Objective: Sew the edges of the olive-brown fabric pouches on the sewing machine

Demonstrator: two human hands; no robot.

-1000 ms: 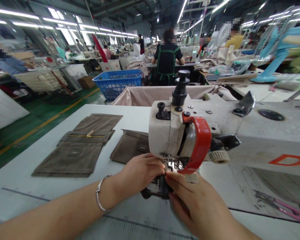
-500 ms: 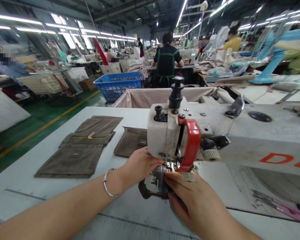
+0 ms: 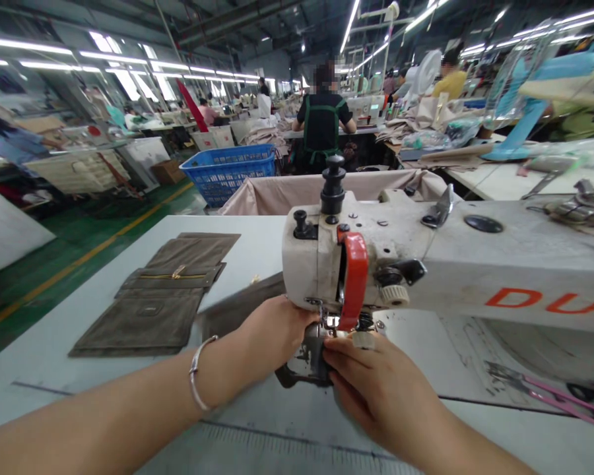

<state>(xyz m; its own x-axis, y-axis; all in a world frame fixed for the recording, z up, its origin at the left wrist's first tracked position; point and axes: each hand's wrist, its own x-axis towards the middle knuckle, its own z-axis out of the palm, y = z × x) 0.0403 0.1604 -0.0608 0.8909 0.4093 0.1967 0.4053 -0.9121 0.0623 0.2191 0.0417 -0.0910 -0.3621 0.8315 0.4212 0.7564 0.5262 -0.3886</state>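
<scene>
Both hands stay at the needle as before, while the loose brown panel (image 3: 237,310) behind the left hand (image 3: 272,330) has slid toward it and now shows blurred, no longer lying flat beside the stacked panels (image 3: 163,290). Orange-red letters "DU" (image 3: 525,300) can be read on the arm of the sewing machine (image 3: 317,264), the rest cut off by the frame edge. Left fingers are curled, their tips pinching the dark piece (image 3: 304,359) just below the red guard (image 3: 354,280); the right hand (image 3: 376,389) grips the same piece between thumb and forefinger from the near side, on the table (image 3: 54,369) under the needle
</scene>
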